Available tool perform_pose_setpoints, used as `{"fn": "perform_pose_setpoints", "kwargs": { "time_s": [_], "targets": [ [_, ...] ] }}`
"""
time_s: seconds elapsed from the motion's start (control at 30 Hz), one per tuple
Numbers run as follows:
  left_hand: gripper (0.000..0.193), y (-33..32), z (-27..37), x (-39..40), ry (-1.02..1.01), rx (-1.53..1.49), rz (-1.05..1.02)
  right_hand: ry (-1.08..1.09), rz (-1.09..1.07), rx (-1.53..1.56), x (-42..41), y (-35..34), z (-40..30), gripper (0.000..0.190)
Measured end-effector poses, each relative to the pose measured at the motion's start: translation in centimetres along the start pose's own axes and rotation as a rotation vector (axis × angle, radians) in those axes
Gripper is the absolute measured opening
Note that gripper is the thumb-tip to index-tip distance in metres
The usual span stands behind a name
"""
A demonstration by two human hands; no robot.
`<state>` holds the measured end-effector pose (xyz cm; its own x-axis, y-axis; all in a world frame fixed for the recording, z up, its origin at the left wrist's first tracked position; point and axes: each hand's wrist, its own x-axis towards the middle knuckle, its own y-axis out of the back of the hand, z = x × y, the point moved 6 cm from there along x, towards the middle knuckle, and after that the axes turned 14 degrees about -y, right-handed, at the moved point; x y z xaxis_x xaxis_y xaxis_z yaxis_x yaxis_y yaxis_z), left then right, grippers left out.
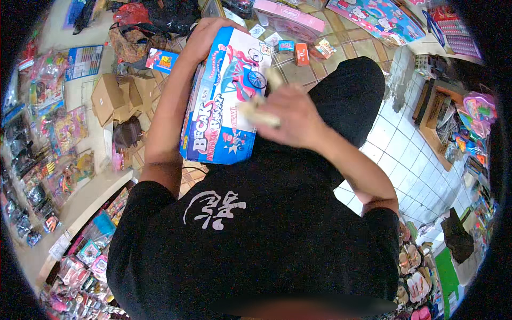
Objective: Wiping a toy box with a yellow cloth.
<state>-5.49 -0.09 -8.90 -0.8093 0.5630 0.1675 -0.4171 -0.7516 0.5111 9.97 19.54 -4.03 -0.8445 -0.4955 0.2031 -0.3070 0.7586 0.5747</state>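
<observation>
A blue, white and pink toy box [224,96] stands tilted on or against my lap, its printed face turned up with a picture of a pink pedal vehicle and large lettering. Along its far left edge my left hand [212,36] grips the upper corner, with the forearm running down beside the box. My right hand [294,116] is closed around a crumpled beige cloth [256,112], which lies over the right part of the printed face. Motion blurs this hand and the cloth, so I cannot tell how firmly they press on the box.
Small boxes, such as an orange one [302,54], lie on the tiled floor past the toy box. A pink box [290,20] stands farther off. Open brown cardboard boxes [120,98] are at left. Packaged toys [64,128] line the left side; sandals [416,280] sit lower right.
</observation>
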Motion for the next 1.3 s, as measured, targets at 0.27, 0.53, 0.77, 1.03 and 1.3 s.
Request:
{"fn": "perform_pose_setpoints", "kwargs": {
  "time_s": [0.27, 0.53, 0.77, 1.03, 1.3],
  "targets": [
    [0.035, -0.2, 0.2, 0.6, 0.03, -0.12, 0.001, 0.014, 0.138, -0.114, 0.1, 0.4, 3.9, 0.03],
    [0.041, 0.1, 0.0, 0.3, -0.195, 0.096, 0.02, -0.486, 0.239, 0.005, 2.7, 0.0, 9.5, 0.027],
    [0.046, 0.2, -1.5, -0.6, 0.201, -0.162, 0.011, -0.033, -0.18, 0.306, -3.0, -1.5, 1.2, 0.032],
    [0.051, 1.0, -1.4, -1.9, 0.266, -0.242, 0.226, -0.854, -0.018, 1.016, -3.0, -1.7, 7.2, 0.038],
    [0.048, 2.8, -2.3, -5.0, 0.426, -0.297, 0.396, -0.929, 0.11, 1.169, -4.1, -2.4, 7.4, 0.043]
  ]
}}
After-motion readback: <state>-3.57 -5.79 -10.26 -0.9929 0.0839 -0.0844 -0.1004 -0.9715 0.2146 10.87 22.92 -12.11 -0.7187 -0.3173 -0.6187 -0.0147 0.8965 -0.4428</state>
